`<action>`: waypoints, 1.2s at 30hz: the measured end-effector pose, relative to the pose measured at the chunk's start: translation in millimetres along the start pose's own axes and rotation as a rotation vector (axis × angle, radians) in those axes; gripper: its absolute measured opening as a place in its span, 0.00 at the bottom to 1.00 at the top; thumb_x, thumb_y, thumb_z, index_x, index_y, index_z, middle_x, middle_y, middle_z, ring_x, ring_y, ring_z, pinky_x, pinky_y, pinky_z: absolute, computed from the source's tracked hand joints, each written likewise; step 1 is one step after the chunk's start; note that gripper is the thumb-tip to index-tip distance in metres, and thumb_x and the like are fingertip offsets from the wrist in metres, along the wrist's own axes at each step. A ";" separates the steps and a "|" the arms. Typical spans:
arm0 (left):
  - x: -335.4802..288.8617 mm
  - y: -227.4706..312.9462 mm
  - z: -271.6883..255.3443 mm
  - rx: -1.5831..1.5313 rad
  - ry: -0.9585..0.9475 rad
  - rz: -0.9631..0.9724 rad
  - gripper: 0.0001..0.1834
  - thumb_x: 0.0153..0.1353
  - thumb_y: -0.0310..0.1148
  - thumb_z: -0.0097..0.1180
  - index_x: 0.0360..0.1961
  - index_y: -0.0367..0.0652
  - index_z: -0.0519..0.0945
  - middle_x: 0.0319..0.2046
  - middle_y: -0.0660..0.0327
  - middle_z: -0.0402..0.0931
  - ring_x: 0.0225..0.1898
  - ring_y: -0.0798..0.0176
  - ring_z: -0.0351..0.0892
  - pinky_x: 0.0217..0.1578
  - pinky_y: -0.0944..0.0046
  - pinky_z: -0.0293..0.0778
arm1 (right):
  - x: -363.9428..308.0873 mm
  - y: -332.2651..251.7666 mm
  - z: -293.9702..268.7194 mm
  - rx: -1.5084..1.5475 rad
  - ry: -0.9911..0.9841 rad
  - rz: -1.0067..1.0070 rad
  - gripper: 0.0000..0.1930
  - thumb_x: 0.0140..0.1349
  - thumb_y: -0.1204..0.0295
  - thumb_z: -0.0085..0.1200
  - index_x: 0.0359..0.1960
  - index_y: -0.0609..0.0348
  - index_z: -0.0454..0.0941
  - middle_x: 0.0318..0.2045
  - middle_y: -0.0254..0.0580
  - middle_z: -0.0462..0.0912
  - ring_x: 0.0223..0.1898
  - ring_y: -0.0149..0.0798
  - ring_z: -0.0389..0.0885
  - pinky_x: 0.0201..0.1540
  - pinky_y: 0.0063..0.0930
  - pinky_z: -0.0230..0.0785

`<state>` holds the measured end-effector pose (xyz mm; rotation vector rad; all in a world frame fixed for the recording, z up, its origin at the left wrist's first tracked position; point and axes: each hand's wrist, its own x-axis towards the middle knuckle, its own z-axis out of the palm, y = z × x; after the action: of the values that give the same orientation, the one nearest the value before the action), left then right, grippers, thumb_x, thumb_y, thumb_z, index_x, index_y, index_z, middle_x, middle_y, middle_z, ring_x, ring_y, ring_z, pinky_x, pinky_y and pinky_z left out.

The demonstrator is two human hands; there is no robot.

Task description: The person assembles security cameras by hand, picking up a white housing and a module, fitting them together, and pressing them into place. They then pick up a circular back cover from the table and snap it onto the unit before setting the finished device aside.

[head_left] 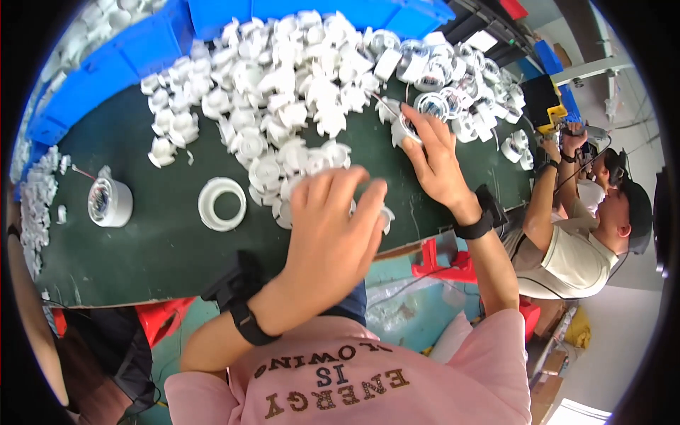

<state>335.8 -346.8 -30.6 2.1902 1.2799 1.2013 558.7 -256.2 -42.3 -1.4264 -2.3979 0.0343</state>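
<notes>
My right hand (438,164) reaches to the right of the pile, its thumb and fingers closed on a white cylindrical housing (404,133) with a thin wire near it. My left hand (331,225), slightly blurred, hovers above the near end of a heap of white plastic caps (265,170). Its fingers are apart, and I see nothing held in them. To its left, a white ring (222,204) lies on the dark green table (163,248). Farther left stands another white cylinder (110,202) with a clear top and a wire sticking out.
Blue bins (106,67) line the far edge. Finished-looking white and clear cylinders (439,74) are heaped at the far right. Small white pieces (39,205) lie along the left edge. A co-worker (581,248) works to the right, and red stools (446,262) show below the table.
</notes>
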 end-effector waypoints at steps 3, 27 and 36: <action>-5.9 7.4 -14.3 -0.210 -0.047 -0.005 0.17 0.52 0.24 0.58 0.45 0.38 0.75 0.42 0.53 0.72 0.41 0.49 0.71 0.42 0.56 0.68 | -0.6 18.4 9.0 0.518 0.298 0.133 0.27 0.63 0.65 0.55 0.62 0.60 0.66 0.50 0.46 0.75 0.49 0.40 0.74 0.54 0.34 0.65; 91.8 -18.4 -55.1 -1.327 -0.367 -0.760 0.24 0.65 0.52 0.49 0.51 0.43 0.69 0.42 0.56 0.76 0.44 0.60 0.79 0.44 0.58 0.76 | 55.4 -94.8 -65.1 0.670 -0.012 0.144 0.40 0.44 0.69 0.72 0.59 0.57 0.62 0.45 0.39 0.80 0.31 0.26 0.77 0.31 0.18 0.69; 69.1 -11.5 -42.4 -1.448 -0.014 -0.691 0.19 0.69 0.45 0.46 0.49 0.39 0.71 0.42 0.58 0.76 0.41 0.64 0.78 0.42 0.63 0.76 | 29.5 -89.8 -51.0 1.167 0.082 0.088 0.20 0.57 0.79 0.60 0.51 0.62 0.68 0.40 0.35 0.77 0.33 0.25 0.75 0.38 0.24 0.70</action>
<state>312.1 -288.3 21.5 0.6350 0.6032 1.1558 485.5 -283.1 31.6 -0.8848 -1.6532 1.1444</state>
